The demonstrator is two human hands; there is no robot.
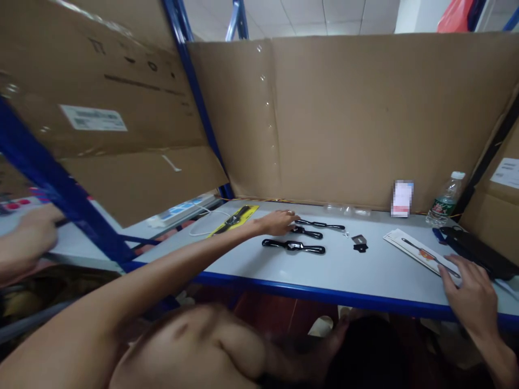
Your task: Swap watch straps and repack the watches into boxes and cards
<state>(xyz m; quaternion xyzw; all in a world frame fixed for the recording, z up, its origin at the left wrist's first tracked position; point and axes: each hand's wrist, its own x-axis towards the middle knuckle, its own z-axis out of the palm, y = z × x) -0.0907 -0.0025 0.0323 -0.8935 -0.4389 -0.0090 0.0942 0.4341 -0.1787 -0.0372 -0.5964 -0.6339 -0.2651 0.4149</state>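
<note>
Three black spokeshaves lie in a row on the grey tabletop: a near spokeshave [294,247], a middle spokeshave [310,233] and a far spokeshave [324,225]. My left hand [279,222] reaches across and closes over the left handle of the middle one, which it hides; its fingertips come close to the far one. At the right, my right hand [472,286] grips the near end of a flat white box [421,253] printed with a spokeshave, thumb on one side and fingers on the other. Small black pieces [359,243] lie between the spokeshaves and the box.
A yellow-backed package [237,219] lies at the back left, near a power strip [180,212]. Along the back are clear plastic pieces [348,209], a phone [402,199] and a water bottle [445,201]. A black pouch [478,251] lies right. Another person's hand [30,237] shows left.
</note>
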